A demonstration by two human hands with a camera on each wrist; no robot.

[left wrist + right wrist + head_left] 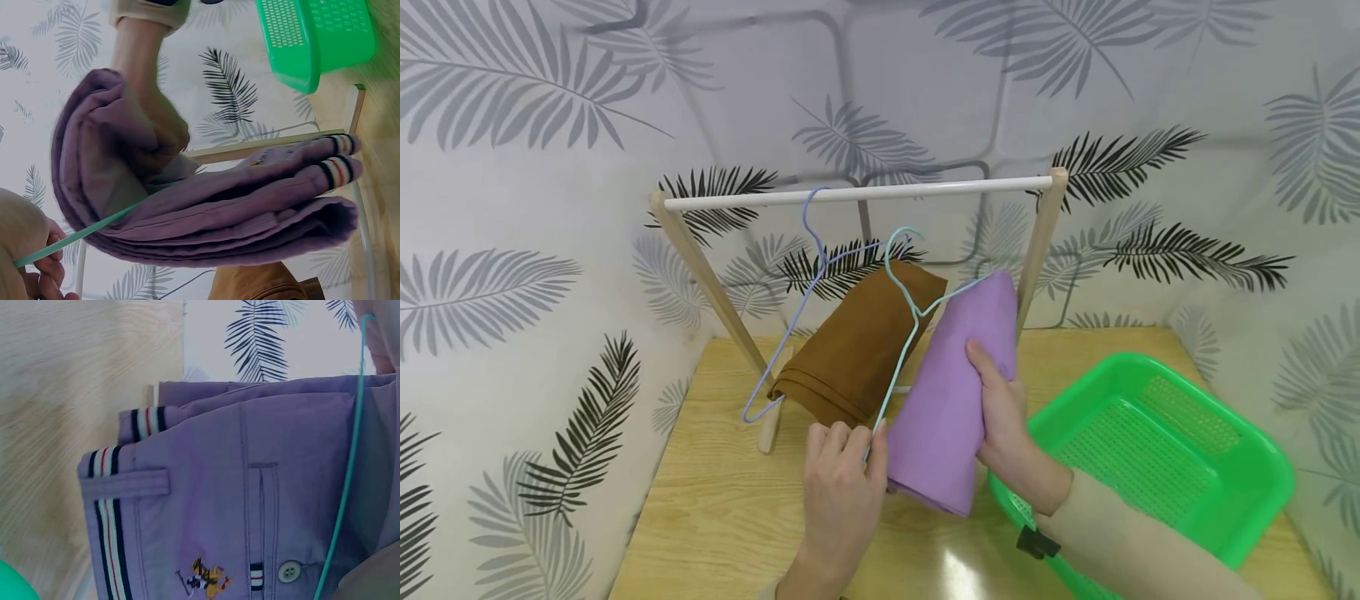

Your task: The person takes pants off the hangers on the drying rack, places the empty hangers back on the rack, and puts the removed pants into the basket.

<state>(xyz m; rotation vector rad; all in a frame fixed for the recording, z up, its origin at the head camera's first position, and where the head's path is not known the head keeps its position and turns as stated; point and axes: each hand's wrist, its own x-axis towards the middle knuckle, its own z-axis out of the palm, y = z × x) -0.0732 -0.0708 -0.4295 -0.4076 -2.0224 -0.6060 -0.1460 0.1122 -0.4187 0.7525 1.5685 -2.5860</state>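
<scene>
Purple trousers [940,408] hang folded over a mint-green wire hanger [901,358]. At the hanger's lower left corner, my left hand [842,500] grips the wire. My right hand [1003,412] holds the trousers from the right side, thumb lying on the cloth; the left wrist view shows its fingers within the fold. A striped waistband, a button and a small embroidered figure show on the trousers [200,500] in the right wrist view. The hanger's hook stands below the rack's bar, apparently free of it.
A wooden rack with a white bar [880,192] stands on the wood-topped table [715,517]. From it hangs a lilac-blue hanger [793,321] bearing a folded brown garment [857,342]. A green plastic basket [1262,467] sits on the right, by the right forearm.
</scene>
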